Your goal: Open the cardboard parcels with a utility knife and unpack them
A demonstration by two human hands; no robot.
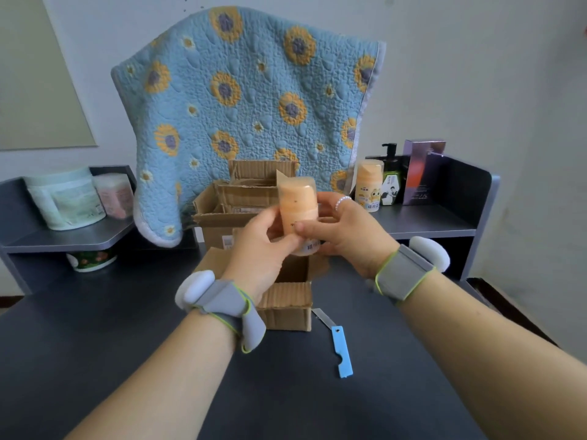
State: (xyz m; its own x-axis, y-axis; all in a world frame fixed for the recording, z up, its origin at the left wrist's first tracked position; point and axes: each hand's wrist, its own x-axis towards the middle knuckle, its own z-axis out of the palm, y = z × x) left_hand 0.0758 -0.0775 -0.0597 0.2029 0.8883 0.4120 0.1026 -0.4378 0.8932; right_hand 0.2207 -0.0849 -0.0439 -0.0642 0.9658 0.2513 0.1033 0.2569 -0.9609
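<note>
Bottles: two orange ones; one held bottle (298,207) wrapped in clear film, raised at scene centre; a second shelf bottle (370,185) stood at 2 o'clock from it.
Parcels: an open near parcel (287,308) at 6 o'clock of the held bottle, flaps up; a stack of opened parcels (235,214) behind, at 11 o'clock; exact count in the stack could not be told.
Knife: one blue utility knife (338,342), blade out, lay on the dark desk (95,328) at 4 o'clock of the near parcel, just beside it.
Left hand (260,249): palm turned inward, fingers curled round the bottle's lower left.
Right hand (344,233): thumb and fingers pinched the bottle's right side; bead ring on one finger.
Wrists: two grey strapped bands, one each.
</note>
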